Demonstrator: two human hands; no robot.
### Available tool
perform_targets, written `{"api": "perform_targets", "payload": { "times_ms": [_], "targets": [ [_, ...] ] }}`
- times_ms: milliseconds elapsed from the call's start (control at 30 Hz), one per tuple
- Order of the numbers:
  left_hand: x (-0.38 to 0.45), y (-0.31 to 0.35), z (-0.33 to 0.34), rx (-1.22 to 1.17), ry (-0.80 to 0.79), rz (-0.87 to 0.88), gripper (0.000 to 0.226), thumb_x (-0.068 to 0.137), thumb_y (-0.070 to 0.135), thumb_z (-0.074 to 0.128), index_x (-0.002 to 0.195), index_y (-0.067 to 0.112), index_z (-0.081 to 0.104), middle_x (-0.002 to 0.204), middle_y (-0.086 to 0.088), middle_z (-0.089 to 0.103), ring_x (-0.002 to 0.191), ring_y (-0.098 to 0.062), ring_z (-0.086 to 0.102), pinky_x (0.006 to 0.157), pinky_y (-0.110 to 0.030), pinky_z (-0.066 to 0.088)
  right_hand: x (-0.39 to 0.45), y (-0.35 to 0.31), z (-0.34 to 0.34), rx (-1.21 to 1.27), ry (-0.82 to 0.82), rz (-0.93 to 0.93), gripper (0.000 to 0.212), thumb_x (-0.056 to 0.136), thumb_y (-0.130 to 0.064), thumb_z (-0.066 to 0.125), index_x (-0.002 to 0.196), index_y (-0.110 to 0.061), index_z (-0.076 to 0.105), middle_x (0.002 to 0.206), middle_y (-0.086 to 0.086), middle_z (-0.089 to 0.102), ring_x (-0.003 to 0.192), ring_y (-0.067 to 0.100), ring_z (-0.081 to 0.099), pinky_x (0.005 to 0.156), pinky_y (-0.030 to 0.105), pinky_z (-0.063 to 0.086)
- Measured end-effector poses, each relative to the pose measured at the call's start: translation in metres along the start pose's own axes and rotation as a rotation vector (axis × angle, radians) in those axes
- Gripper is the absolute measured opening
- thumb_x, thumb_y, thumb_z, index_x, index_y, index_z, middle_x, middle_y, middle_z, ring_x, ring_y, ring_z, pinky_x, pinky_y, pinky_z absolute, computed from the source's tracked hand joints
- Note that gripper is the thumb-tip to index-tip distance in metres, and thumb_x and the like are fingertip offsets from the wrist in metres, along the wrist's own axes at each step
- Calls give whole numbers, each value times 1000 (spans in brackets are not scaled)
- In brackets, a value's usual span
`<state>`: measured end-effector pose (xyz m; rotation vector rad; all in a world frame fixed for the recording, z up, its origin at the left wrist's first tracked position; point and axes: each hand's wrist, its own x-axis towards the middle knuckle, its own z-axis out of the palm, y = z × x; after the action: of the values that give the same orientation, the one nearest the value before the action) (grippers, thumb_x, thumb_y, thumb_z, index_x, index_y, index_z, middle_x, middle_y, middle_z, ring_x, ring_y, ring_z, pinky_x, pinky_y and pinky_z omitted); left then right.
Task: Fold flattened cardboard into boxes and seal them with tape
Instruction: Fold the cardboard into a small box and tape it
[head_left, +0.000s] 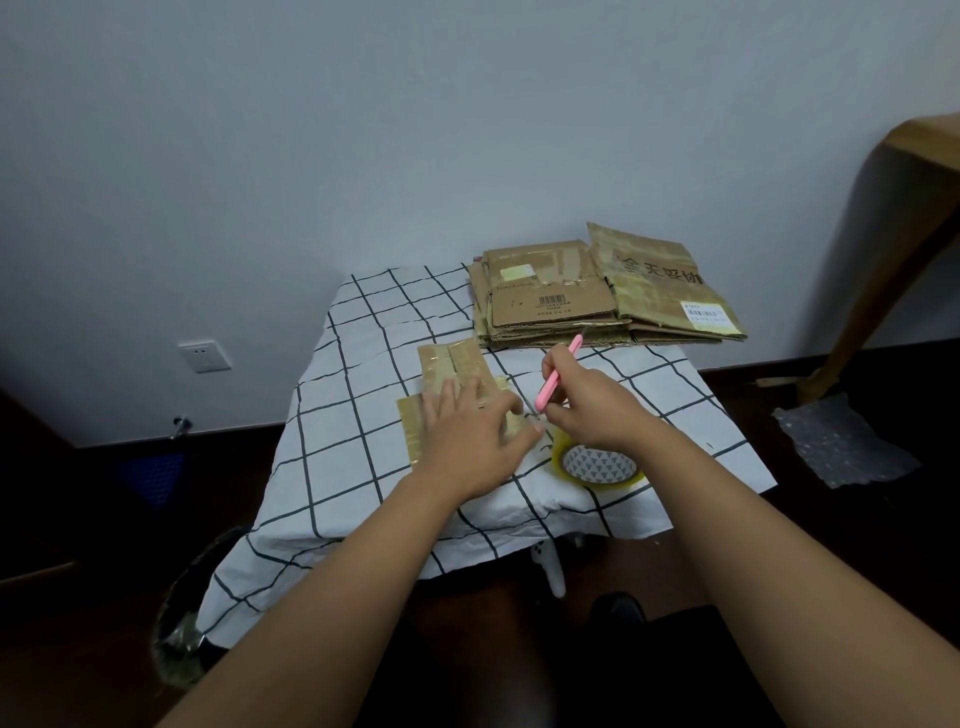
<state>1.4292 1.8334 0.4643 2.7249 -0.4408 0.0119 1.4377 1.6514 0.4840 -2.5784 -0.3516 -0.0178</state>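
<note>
Left hand (470, 436) presses flat, fingers straight, on the cardboard (457, 379); right hand (587, 410) grips a pink cutter (558, 379) above the tape (597, 465).

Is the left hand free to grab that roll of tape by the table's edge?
Probably yes. The left hand lies flat on the small cardboard piece, holding nothing, and the tape roll sits just beside it. Only the right hand, holding the pink cutter, hovers over it.

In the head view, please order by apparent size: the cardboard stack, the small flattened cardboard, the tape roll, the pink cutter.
1. cardboard stack, though it lies farther away
2. small flattened cardboard, partly covered by the left hand
3. tape roll, partly hidden
4. pink cutter
</note>
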Motion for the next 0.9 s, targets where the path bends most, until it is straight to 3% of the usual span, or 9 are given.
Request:
{"api": "perform_targets", "payload": {
  "times_ms": [100, 200, 333, 533, 633, 733, 900],
  "targets": [
    [-2, 8, 0, -119, -47, -93, 36, 87, 75, 44, 95, 43, 58, 166, -7, 9, 151, -30, -13, 118, -54, -13, 2, -2, 0, 2, 1, 4, 26, 93, -14, 55, 101, -26, 33, 84, 3, 66, 66, 24, 57, 57, 38, 43],
    [-2, 12, 0, -173, -45, -123, 26, 88, 66, 54, 86, 42, 62, 166, -4, 6, 150, -27, -17, 118, -54, -15, 1, -2, -2, 3, -12, -4, 22, 94, -12, 51, 101, -23, 34, 81, 2, 63, 59, 17, 49, 53, 32, 34],
    [3, 17, -4, -245, -44, -165, 12, 91, 51, 62, 82, 42, 61, 166, -6, 6, 151, -31, -16, 118, -56, -13, -1, -4, -4, -2, -22, -13, 22, 94, -12, 51, 102, -23, 34, 85, 4, 65, 60, 16, 49, 54, 32, 35],
    [3, 16, -5, -283, -44, -174, 26, 93, 40, 62, 69, 38, 56, 166, -4, 8, 151, -30, -15, 119, -56, -11, -5, -7, -7, -121, -16, 7, 33, 91, -29, 61, 102, -26, 29, 93, 8, 65, 78, 30, 63, 67, 45, 55],
    [4, 13, -4, -277, -22, -174, 20, 93, 38, 62, 74, 33, 59, 166, -3, 11, 152, -29, -12, 119, -55, -12, -15, 0, -11, -204, 33, 80, 36, 92, -41, 57, 103, -19, 31, 79, 3, 59, 68, 26, 59, 60, 39, 50],
    [3, 13, -5, -278, -22, -168, 17, 93, 37, 62, 78, 30, 62, 166, -2, 12, 152, -29, -11, 119, -54, -12, -27, 5, -7, -136, 28, 194, 40, 92, -51, 54, 101, -18, 34, 73, 3, 56, 65, 23, 56, 59, 38, 47],
    [4, 10, -7, -324, 7, -152, 30, 98, 39, 55, 73, 25, 63, 164, -3, 21, 153, -30, -2, 121, -53, -3, -28, 3, -15, 115, 106, 243, 40, 91, -45, 62, 95, -17, 34, 73, 4, 55, 65, 21, 52, 55, 35, 36]
  ]
}}
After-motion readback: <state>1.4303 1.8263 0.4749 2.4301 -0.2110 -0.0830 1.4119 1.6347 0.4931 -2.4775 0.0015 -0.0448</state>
